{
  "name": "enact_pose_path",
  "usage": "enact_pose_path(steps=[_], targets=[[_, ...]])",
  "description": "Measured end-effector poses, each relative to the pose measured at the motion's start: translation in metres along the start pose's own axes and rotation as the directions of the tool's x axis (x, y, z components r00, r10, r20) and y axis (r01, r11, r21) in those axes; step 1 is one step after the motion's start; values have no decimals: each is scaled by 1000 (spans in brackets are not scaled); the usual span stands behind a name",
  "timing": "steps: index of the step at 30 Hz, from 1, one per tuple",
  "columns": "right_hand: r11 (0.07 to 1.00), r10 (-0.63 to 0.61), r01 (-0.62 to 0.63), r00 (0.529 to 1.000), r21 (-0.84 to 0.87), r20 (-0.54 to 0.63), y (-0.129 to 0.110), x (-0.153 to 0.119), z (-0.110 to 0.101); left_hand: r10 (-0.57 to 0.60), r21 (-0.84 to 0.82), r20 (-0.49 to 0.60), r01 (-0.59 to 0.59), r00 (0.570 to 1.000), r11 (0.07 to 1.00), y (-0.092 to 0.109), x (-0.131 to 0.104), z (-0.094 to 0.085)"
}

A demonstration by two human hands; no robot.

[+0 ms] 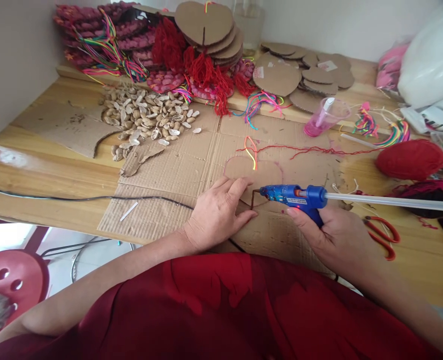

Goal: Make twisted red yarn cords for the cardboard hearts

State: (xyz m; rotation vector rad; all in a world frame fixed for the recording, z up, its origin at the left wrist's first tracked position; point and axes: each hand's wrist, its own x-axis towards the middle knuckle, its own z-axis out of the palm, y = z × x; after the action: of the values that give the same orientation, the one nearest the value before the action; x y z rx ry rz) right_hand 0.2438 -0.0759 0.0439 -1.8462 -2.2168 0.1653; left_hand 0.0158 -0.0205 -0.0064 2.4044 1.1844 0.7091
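Observation:
A rounded cardboard cutout (268,172) lies flat on the larger cardboard sheet. A yellow and orange cord loop (252,155) lies at its far edge, and a dark slit shows at its near edge. My left hand (219,210) rests on the cutout's near left side, holding it down with bent fingers, thumb apart from the forefinger. My right hand (328,230) is wrapped round a blue glue gun (291,194), with a small red light lit. Its nozzle points left, just over the slit. A long clear glue stick (386,201) sticks out of its back.
Peanut shells (149,115) are heaped at the back left. Behind stand stacked cardboard cutouts (277,75), decorated pieces (123,45) and red tassels (206,70). At right are a plastic cup (324,117), red yarn (411,159) and orange-handled scissors (384,235). A black cable (93,198) crosses the left side.

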Motion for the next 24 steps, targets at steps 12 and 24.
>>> enact_pose_path(steps=[12, 24], targets=[[1000, 7, -7, 1000, -8, 24, -4, 1, -3, -5, -12, -5, 5, 1000, 1000, 0, -1, 0], [999, 41, -41, 999, 8, 28, -7, -1, -3, 1, -4, -12, -1, 1000, 1000, 0, 0, 0]])
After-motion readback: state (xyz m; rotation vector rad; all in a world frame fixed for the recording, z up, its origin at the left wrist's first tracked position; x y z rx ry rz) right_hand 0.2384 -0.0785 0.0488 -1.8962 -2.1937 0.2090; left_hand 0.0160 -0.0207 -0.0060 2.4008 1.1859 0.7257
